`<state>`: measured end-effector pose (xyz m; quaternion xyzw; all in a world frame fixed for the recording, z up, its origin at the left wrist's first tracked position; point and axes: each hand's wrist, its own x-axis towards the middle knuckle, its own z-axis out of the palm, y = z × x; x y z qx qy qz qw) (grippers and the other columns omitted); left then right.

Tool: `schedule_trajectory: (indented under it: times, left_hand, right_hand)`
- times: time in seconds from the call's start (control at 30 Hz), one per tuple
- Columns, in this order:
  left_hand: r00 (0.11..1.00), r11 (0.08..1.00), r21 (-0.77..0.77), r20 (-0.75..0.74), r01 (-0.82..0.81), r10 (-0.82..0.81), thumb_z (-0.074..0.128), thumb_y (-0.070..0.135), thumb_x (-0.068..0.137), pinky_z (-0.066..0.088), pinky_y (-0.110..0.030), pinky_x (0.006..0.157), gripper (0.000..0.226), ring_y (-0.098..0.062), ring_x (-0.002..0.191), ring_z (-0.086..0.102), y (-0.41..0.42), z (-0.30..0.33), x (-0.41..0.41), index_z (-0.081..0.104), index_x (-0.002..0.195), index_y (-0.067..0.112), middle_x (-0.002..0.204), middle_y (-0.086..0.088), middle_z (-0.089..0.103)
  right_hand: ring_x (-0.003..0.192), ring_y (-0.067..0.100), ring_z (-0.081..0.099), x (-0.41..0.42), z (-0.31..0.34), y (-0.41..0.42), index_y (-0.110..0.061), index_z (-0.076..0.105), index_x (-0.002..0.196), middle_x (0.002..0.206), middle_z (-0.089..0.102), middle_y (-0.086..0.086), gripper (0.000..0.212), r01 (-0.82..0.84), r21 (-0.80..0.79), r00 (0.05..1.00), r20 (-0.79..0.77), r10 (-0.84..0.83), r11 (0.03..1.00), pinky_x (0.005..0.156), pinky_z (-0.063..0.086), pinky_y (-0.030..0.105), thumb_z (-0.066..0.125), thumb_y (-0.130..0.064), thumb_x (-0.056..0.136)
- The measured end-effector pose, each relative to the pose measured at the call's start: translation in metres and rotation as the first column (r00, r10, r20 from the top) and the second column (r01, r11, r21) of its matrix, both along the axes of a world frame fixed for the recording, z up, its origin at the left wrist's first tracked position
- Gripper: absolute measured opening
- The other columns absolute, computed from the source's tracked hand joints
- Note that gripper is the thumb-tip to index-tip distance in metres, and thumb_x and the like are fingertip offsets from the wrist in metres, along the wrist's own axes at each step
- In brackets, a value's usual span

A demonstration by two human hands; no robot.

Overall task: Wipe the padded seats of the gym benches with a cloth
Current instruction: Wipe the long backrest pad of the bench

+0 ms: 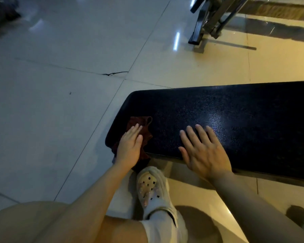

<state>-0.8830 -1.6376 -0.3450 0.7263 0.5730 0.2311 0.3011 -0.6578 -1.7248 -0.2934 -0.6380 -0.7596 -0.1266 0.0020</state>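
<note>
Pressing down with straight fingers, the left hand (130, 146) lies flat on a dark red cloth (142, 128) at the near left corner of the bench's padded seat (235, 109). The cloth is crumpled; part of it spreads on the black surface ahead of the fingertips, and part hangs over the near edge below the wrist. The hand covers the middle of the cloth, so how the cloth is folded there cannot be told.

The right hand (203, 148) rests palm down on the same seat, well to the right of the cloth, with its fingers spread wide and straight and holding nothing. Its heel sits at the near edge of the padding, and the fingertips reach toward a patch of glare on the pebbled black cover. A grey sleeve (253, 204) covers the right forearm, while the left forearm is bare.

The seat runs from the rounded left end out past the right edge of the view. Below its near edge, a foot in a white sock and pale clog (152, 188) stands on the glossy tiled floor (60, 102), just beside the hanging part of the cloth. One tile joint shows a short dark crack (115, 73). Across the floor at the upper right stands the metal frame (211, 20) of another piece of gym equipment, well apart from the bench.
</note>
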Motion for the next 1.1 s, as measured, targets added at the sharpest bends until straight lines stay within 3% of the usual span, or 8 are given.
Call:
schedule_trajectory:
  times: [0.1,0.27,0.43,0.57,0.73,0.9,1.0,1.1]
  left_hand:
    - [0.984,0.984,0.036,-0.026,0.175,-0.174,0.03,0.031,0.103,0.012,-0.035,0.121,0.045,-0.006,0.143,0.016,-0.02,0.014,0.034,0.035,0.146,0.018,0.153,0.007,0.027]
    - [0.882,0.891,0.071,-0.194,0.449,-0.429,0.025,0.038,0.102,-0.001,-0.028,0.121,0.05,0.003,0.141,-0.002,-0.036,0.041,0.098,0.022,0.15,0.025,0.152,0.017,0.006]
    - [0.67,0.658,0.143,-0.255,0.739,-0.697,0.015,0.046,0.1,-0.013,-0.026,0.118,0.048,-0.001,0.144,-0.01,-0.077,0.078,0.213,0.004,0.144,0.033,0.153,0.018,-0.003]
    - [0.632,0.619,0.147,-0.29,0.772,-0.719,0.025,0.051,0.1,-0.022,-0.023,0.113,0.053,0.002,0.143,-0.016,-0.065,0.082,0.241,0.004,0.147,0.041,0.155,0.021,-0.008]
    - [0.765,0.78,0.118,-0.334,0.614,-0.551,-0.001,0.088,0.073,-0.007,-0.035,0.119,0.086,0.001,0.142,-0.011,0.001,0.065,0.208,0.001,0.146,0.041,0.154,0.02,-0.007]
    - [0.877,0.952,-0.002,-0.39,0.305,-0.281,0.026,0.05,0.101,0.001,-0.038,0.12,0.059,-0.013,0.148,0.001,0.045,0.051,0.184,0.014,0.153,0.026,0.161,0.004,0.005]
    - [0.895,0.956,-0.008,-0.349,0.293,-0.278,0.025,0.036,0.105,0.002,-0.034,0.12,0.051,-0.013,0.148,0.004,0.032,0.06,0.209,0.017,0.152,0.02,0.161,0.002,0.009]
    - [0.832,0.841,0.072,-0.213,0.537,-0.513,0.025,0.035,0.104,0.001,-0.03,0.119,0.048,-0.007,0.146,0.005,-0.005,0.087,0.263,0.022,0.15,0.021,0.159,0.005,0.014]
  right_hand:
    - [0.125,0.03,0.055,0.001,0.009,-0.006,-0.011,0.055,0.135,0.132,0.061,0.011,0.055,-0.041,0.109,0.982,-0.177,0.06,0.993,0.111,0.027,0.052,0.024,-0.042,0.103]
    - [0.123,0.017,0.053,0.04,0.043,-0.016,-0.013,0.052,0.134,0.127,0.061,0.004,0.049,0.214,0.226,0.753,-0.658,-0.013,0.95,0.116,0.024,0.042,0.026,-0.042,0.104]
    - [0.118,0.02,0.057,0.122,0.078,-0.05,-0.013,0.055,0.129,0.12,0.064,0.004,0.047,0.358,0.213,0.776,-0.609,-0.163,0.909,0.116,0.024,0.046,0.026,-0.038,0.102]
    - [0.118,0.024,0.057,0.169,0.096,-0.081,-0.012,0.057,0.126,0.121,0.064,0.008,0.046,0.441,0.238,0.822,-0.495,-0.283,0.865,0.114,0.025,0.047,0.03,-0.039,0.101]
    - [0.121,0.031,0.056,0.203,0.076,-0.115,-0.008,0.06,0.125,0.127,0.062,0.012,0.051,0.52,0.288,0.833,-0.379,-0.403,0.804,0.113,0.028,0.051,0.031,-0.041,0.1]
    - [0.117,0.034,0.055,0.204,0.057,-0.12,-0.002,0.06,0.123,0.126,0.06,0.017,0.049,0.546,0.404,0.804,-0.5,-0.322,0.734,0.109,0.034,0.048,0.038,-0.038,0.098]
    - [0.109,0.034,0.059,0.206,0.052,-0.119,0.001,0.063,0.117,0.121,0.063,0.018,0.051,0.523,0.469,0.817,-0.515,-0.26,0.712,0.102,0.042,0.048,0.036,-0.039,0.1]
    - [0.108,0.035,0.061,0.205,0.049,-0.118,0.003,0.064,0.116,0.12,0.064,0.019,0.052,0.514,0.497,0.812,-0.545,-0.209,0.699,0.096,0.047,0.048,0.035,-0.038,0.101]
